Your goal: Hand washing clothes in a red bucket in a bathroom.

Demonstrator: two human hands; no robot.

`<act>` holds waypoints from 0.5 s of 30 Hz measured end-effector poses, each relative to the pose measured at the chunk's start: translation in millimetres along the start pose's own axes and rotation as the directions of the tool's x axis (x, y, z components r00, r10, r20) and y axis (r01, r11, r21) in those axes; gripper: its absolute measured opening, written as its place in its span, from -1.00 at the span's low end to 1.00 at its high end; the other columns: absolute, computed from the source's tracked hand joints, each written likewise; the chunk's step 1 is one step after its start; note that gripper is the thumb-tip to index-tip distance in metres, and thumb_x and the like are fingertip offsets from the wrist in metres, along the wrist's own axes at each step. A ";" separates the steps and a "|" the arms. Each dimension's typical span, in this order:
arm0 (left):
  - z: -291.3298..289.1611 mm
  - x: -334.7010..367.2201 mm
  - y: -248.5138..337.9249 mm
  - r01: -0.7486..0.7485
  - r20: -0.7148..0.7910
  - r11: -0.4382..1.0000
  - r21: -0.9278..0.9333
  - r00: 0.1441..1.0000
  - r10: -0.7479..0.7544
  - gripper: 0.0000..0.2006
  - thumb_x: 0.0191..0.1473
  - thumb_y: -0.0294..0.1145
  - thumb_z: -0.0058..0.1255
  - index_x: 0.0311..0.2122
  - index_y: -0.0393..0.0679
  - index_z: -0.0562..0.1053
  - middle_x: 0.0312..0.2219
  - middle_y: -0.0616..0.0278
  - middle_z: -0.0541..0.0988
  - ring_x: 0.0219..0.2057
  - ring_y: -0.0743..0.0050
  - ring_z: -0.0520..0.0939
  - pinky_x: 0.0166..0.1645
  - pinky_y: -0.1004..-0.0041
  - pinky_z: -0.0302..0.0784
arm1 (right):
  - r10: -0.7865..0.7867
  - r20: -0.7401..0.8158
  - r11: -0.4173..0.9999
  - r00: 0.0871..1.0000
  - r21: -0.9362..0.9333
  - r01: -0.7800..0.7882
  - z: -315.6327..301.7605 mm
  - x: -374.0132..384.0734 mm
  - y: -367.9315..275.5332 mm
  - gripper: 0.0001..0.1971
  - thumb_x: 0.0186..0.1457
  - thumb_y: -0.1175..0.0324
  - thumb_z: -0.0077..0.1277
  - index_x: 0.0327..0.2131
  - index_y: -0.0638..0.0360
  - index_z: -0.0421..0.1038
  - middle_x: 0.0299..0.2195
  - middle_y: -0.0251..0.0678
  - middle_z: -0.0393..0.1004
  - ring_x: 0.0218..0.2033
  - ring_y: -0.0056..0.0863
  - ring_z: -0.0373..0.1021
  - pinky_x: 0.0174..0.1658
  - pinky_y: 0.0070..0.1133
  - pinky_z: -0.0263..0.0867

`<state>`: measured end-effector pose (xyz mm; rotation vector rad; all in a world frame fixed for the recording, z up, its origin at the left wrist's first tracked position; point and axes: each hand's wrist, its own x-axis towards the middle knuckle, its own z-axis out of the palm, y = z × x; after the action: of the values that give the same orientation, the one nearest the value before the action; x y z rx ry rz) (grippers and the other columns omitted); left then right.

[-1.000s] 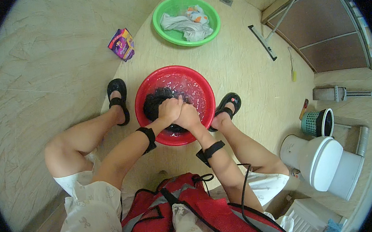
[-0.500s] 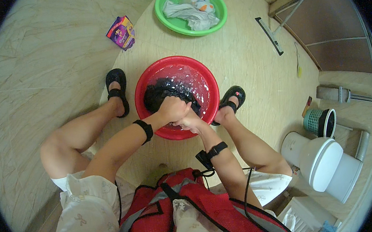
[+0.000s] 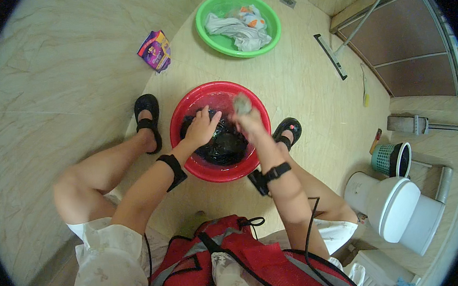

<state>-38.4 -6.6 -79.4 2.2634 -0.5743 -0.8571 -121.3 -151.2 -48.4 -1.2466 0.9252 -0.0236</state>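
Note:
A red basin (image 3: 223,174) of soapy water stands on the floor between my feet, with a wet black garment (image 3: 226,143) bunched in it. My left hand (image 3: 203,128) is over the garment's left part, its fingers spread apart; whether they touch the cloth is hard to tell. At the basin's right side my right hand (image 3: 249,124), smeared by motion, is closed round a small grey-green rounded thing (image 3: 242,104). That thing sticks out beyond the fingers, too blurred to name.
Beyond the red basin is a green basin (image 3: 215,47) with light-coloured clothes (image 3: 238,32). A purple packet (image 3: 154,51) leans near the left wall. A floor squeegee (image 3: 330,57) lies at the far right, and a toilet (image 3: 402,208) and green basket (image 3: 384,159) stand at right.
My hands, together on the black garment before, are now apart. The left has opened; the right has moved up and right with the grey-green thing. The whole view has shifted slightly.

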 end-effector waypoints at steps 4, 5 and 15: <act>-2.0 -4.2 -34.3 -0.086 -0.043 0.981 0.173 0.995 0.095 -0.43 -0.01 -0.17 -0.02 0.05 -0.30 0.19 -0.06 -0.16 0.30 -0.02 -0.12 0.34 0.11 0.22 0.21 | -0.031 0.088 0.830 0.996 0.557 -0.023 3.7 21.9 -77.6 -0.41 -0.01 0.24 0.02 0.06 0.24 0.05 -0.05 -0.18 0.24 0.02 -0.32 0.19 0.01 -0.40 0.17; -2.5 -6.8 -40.8 -0.073 -0.028 0.982 0.173 0.996 0.079 -0.43 -0.01 -0.17 -0.02 0.05 -0.30 0.19 -0.06 -0.16 0.30 -0.02 -0.12 0.34 0.11 0.22 0.21 | -0.010 0.087 0.828 0.996 0.560 -0.041 6.6 22.6 -77.5 -0.41 -0.01 0.24 0.02 0.06 0.24 0.05 -0.05 -0.18 0.24 0.02 -0.32 0.19 0.01 -0.40 0.17; 28.0 -28.6 -54.2 -0.311 0.421 0.717 0.624 0.907 0.027 -0.33 -0.18 -0.29 0.11 0.12 0.01 0.20 0.17 0.03 0.06 0.20 -0.20 -0.07 0.19 0.01 0.02 | -0.212 0.409 0.284 0.888 -0.843 0.456 8.2 -23.8 110.4 -0.46 -0.01 0.21 -0.03 0.06 0.16 0.19 0.11 -0.07 0.12 0.11 -0.07 0.10 0.14 -0.37 0.06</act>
<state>-68.8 36.5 -121.3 2.6150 -1.4782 -1.1372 -182.0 -92.6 -124.0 -2.4890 0.3761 0.3632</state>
